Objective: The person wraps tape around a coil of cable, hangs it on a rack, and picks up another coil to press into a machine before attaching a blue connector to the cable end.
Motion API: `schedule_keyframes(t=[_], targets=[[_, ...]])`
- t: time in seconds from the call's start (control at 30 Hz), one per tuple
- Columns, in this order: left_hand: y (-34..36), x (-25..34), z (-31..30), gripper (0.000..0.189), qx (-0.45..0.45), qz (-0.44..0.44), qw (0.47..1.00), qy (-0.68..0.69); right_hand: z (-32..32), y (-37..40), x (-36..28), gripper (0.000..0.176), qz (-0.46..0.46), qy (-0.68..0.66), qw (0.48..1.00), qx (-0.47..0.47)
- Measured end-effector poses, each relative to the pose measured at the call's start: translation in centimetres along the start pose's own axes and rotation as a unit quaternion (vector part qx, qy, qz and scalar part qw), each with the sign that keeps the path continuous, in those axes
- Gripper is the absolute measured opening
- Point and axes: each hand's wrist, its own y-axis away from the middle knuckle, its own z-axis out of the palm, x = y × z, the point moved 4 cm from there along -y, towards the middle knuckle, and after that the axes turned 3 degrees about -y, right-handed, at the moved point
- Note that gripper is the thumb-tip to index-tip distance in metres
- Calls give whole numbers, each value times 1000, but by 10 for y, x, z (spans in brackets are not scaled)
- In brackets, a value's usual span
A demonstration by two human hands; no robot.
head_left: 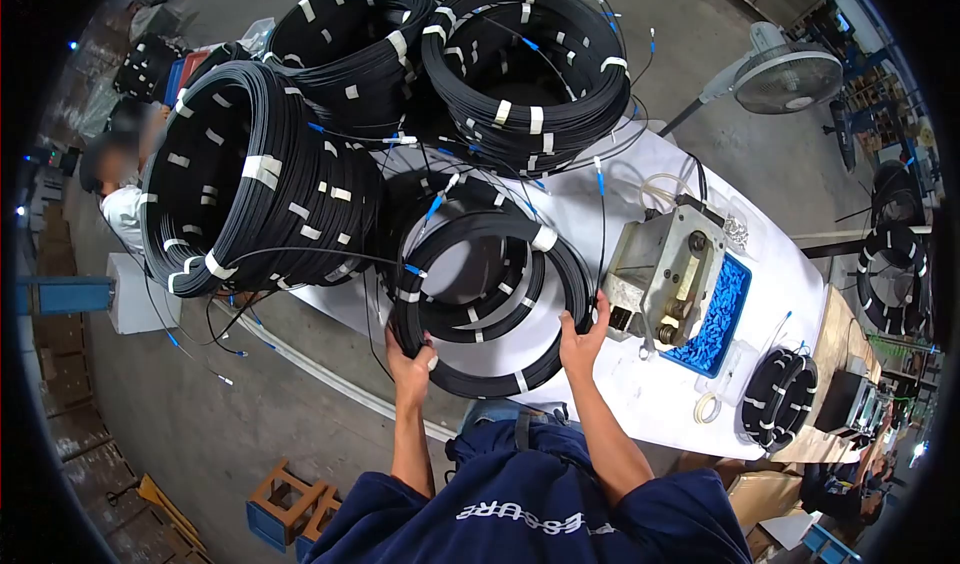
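Note:
In front of my body, a coil of black cable (pixel 478 379) bound with white tape is tilted over the table. My left hand (pixel 410 366) is closed round its lower left side. Fingers and thumb of my right hand (pixel 583 337) grip the right side of the same coil. Blue-and-white connector ends stick up beside it, one blue connector (pixel 437 206) above its upper left and another blue connector (pixel 600 179) above my right hand. More looped cable shows through and behind the held coil, so where one coil ends is hard to tell.
Tall stacks of coils stand at left (pixel 330 189), back (pixel 350 89) and back right (pixel 540 129). A metal machine (pixel 665 274) sits right of my hand, by a blue tray (pixel 712 372) of small blue parts. Farther right are a smaller coil (pixel 755 399) and a fan (pixel 788 79). Another person (pixel 122 209) is at left.

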Motion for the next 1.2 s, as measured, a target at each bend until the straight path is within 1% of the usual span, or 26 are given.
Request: schedule_keyframes(t=[0.03, 0.1, 0.13, 0.17, 0.23, 0.27, 0.3, 0.37, 0.4, 0.47, 0.53, 0.6, 0.7, 0.77, 0.8, 0.83, 0.9, 0.93, 0.97, 1.03, 1.07, 1.1, 1.17, 1.2], targets=[[1, -9, 0, 71, -3, 2, 1000, -1, -3, -3, 8, 64, -1, -2, 1000, 3], [10, -20, 2, 69, 1, 63, 997, -50, -7, -9, 24, 64, -38, 74, 996, -25], [13, -21, 9, 67, 31, 73, 997, 23, -4, -15, 29, 63, -33, 65, 997, -33], [10, -20, 9, 67, 32, 74, 997, 22, 0, -21, 34, 65, -32, 55, 996, -59], [3, -25, 3, 66, 66, 62, 996, 11, 16, -31, 39, 66, -39, 25, 995, -88], [-4, -28, -1, 64, 63, 87, 994, 13, 23, -33, 36, 67, -38, 19, 994, -98], [-9, -27, -4, 64, 65, 87, 994, 13, 31, -34, 35, 68, -39, 55, 993, -96], [-21, -26, -11, 61, 72, 97, 992, 30, 43, -37, 33, 69, -46, 67, 992, -97], [-26, -27, -13, 58, 78, 102, 991, 25, 48, -36, 33, 69, -42, 66, 992, -102], [-39, -34, -17, 58, 82, 97, 991, 44, 57, -43, 27, 69, -62, 43, 994, -79], [-46, -34, -17, 58, 82, 92, 991, 56, 63, -51, 20, 69, -58, 55, 993, -87], [-47, -33, -18, 58, 83, 75, 992, 56, 63, -50, 17, 69, -50, 68, 992, -92], [-39, -24, -13, 61, 90, 91, 990, 52, 60, -49, 13, 70, -49, 70, 992, -95], [-29, -18, -9, 62, 87, 105, 988, 67, 50, -41, 10, 70, -50, 70, 992, -94], [-22, -17, -9, 62, 85, 118, 986, 80, 43, -36, 6, 68, -82, 80, 990, -85], [-15, -18, -10, 62, 82, 116, 987, 79, 37, -31, 4, 68, -80, 82, 990, -83], [1, -24, -14, 65, 83, 75, 993, 44, 20, -20, -1, 66, -22, -45, 994, -95], [9, -21, -13, 66, 76, 36, 996, 36, 11, -12, -16, 65, -18, -44, 995, -88], [13, -18, -13, 66, 70, 31, 996, 34, 1, -10, -12, 65, -15, -40, 996, -82], [16, -9, -9, 62, 28, 53, 998, 11, -22, -5, -3, 66, -75, 0, 993, -86], [18, -7, -3, 47, -6, 32, 999, -4, -33, -4, 3, 60, -86, 6, 993, -86], [20, -13, 2, 47, -14, 28, 999, -8, -47, -2, 2, 60, -82, 8, 994, -77], [23, -32, 10, 34, -34, -38, 998, -32, -69, 0, -5, 58, -133, 36, 982, -131], [24, -30, 15, 33, -54, -22, 996, -68, -81, -3, -10, 53, -174, 85, 970, -144]])
